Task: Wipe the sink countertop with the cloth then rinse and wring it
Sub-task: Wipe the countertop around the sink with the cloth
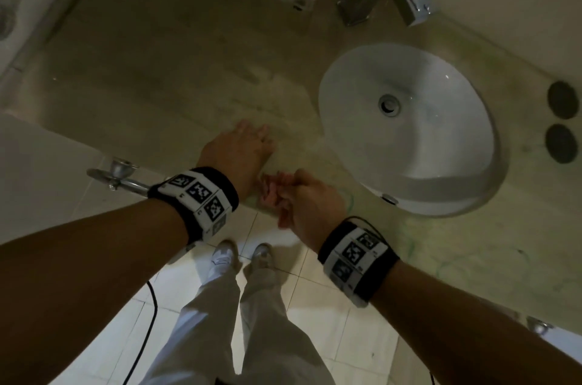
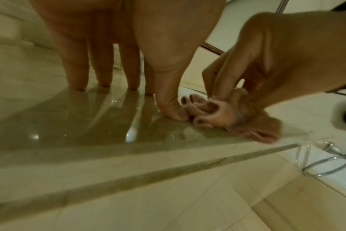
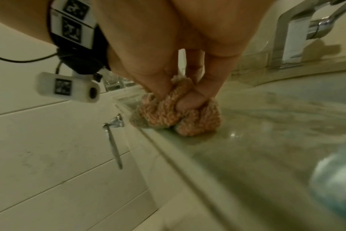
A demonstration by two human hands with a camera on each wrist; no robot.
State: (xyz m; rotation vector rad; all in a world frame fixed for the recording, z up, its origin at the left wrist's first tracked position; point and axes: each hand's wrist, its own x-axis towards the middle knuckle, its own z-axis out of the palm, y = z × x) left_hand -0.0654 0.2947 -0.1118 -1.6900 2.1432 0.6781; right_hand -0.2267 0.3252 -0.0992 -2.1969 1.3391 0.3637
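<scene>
So the pink cloth (image 1: 273, 192) is bunched up right at the front edge of the countertop (image 1: 163, 95), pinched in the right hand (image 1: 310, 205). Left hand (image 1: 242, 148) sits at about 11 o'clock from it, fingers straight and pressed flat on the counter, thumb touching the cloth. The sink (image 1: 409, 133) is over at 2 o'clock.

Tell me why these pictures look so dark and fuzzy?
Head view: dim, yellowish light, and the wide lens bends the counter and sink. Left wrist view: the cloth and right hand are smeared; bright glints show on the shiny counter. Right wrist view: the cloth is sharper, but the near lower-right corner is blurry.
</scene>
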